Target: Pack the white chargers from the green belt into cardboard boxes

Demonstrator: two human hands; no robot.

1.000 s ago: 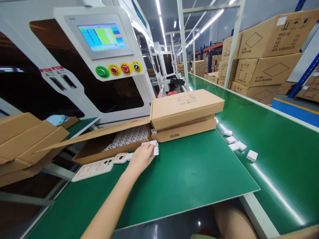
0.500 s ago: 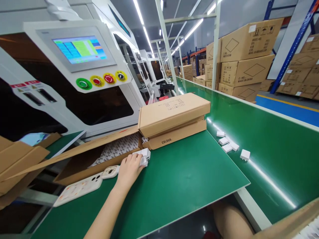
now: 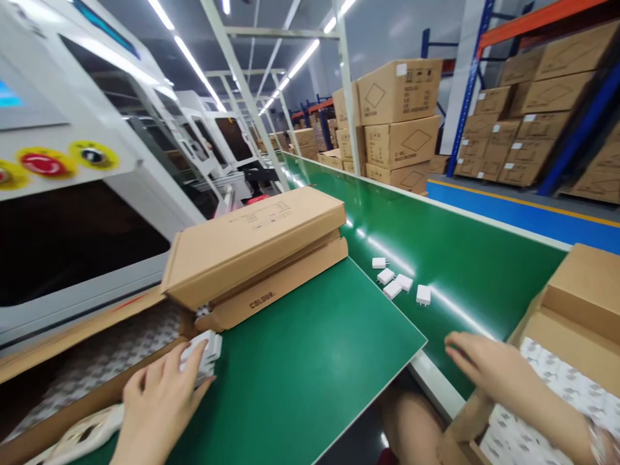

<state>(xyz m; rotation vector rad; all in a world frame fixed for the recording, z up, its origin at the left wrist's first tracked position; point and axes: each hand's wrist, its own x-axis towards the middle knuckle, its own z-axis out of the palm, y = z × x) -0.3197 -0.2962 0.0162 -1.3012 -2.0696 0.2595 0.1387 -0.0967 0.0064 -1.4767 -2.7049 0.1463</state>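
My left hand (image 3: 162,394) is closed around white plug chargers (image 3: 208,352) at the left of the green tabletop, beside an open carton (image 3: 140,363) holding rows of white pieces. A pale phone case (image 3: 90,431) lies partly hidden by that hand. Over on the right, my right hand (image 3: 489,361) reaches across an open carton (image 3: 578,329) packed with white pieces. Its fingers are stretched forward, holding nothing that I can see. Several loose white chargers (image 3: 392,289) lie on the green belt, with one charger (image 3: 423,295) a little apart and closest to my right hand.
Flat cardboard boxes (image 3: 261,232) are stacked at the tabletop's back edge. A white machine (image 3: 159,200) stands on the left. Beyond the belt (image 3: 494,258) rise tall stacks of cartons (image 3: 402,142) and a blue and orange rack (image 3: 472,90).
The view has swung right, bringing the right carton and my right hand into sight. My left hand stays at the chargers beside the left carton.
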